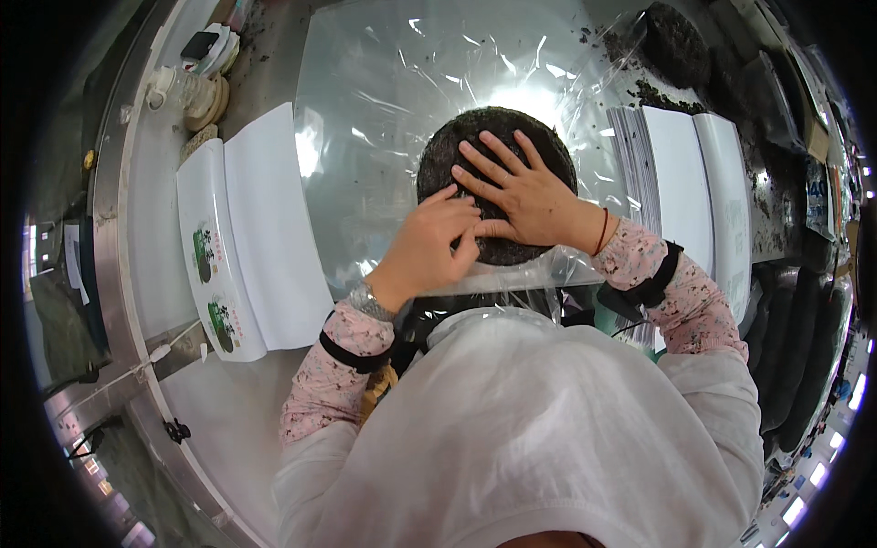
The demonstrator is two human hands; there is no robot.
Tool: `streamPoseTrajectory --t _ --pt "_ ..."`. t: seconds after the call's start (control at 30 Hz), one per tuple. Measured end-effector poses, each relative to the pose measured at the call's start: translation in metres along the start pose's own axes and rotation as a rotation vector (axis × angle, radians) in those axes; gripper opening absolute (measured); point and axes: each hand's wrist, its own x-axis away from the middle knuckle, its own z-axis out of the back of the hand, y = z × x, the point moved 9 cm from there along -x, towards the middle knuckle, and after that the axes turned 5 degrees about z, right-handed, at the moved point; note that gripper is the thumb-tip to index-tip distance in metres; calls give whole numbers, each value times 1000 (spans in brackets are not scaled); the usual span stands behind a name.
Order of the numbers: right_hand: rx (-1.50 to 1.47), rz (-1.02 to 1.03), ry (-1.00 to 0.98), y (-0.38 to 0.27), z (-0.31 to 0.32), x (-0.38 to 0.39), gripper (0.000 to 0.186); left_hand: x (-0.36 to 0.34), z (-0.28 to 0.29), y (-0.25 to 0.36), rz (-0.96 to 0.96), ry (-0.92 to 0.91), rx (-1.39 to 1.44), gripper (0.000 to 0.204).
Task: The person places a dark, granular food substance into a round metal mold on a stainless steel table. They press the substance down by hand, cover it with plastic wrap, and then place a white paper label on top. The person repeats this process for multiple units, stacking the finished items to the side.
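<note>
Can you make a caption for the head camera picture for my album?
Right hand spread, left hand bent, both over a dark round disc amid clear film and white papers.

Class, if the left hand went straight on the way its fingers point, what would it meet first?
The left hand would likely meet the right hand, spread over the dark round disc; they may already touch, as depth is unclear.

Two hands [530, 196], two dark discs [448, 151], two paper stacks [265, 228] and two armbands [354, 356] show.
</note>
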Motion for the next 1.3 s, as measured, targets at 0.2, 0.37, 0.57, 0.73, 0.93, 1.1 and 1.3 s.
streamPoseTrajectory --t 0.2,0.37,0.57,0.73,0.93,1.1,1.3 --pt "47 69 33 18 -4 -9 81 54 2 36 -17 6 -184 38" --pt "103 93 -37 28 -11 -18 80 127 -32 -44 -22 -91 -455 39" --pt "118 83 -41 31 -12 -13 79 121 57 -18 156 99 -503 38" --pt "109 115 20 25 -11 -19 79 116 -19 -19 90 85 -467 35" --pt "118 91 20 31 -14 -13 79 147 143 -24 344 432 -447 30" --pt "116 83 -34 26 -14 -18 78 95 52 92 -6 356 -593 33" --pt "140 80 -34 28 -16 -16 78 75 15 96 -186 210 -484 30"
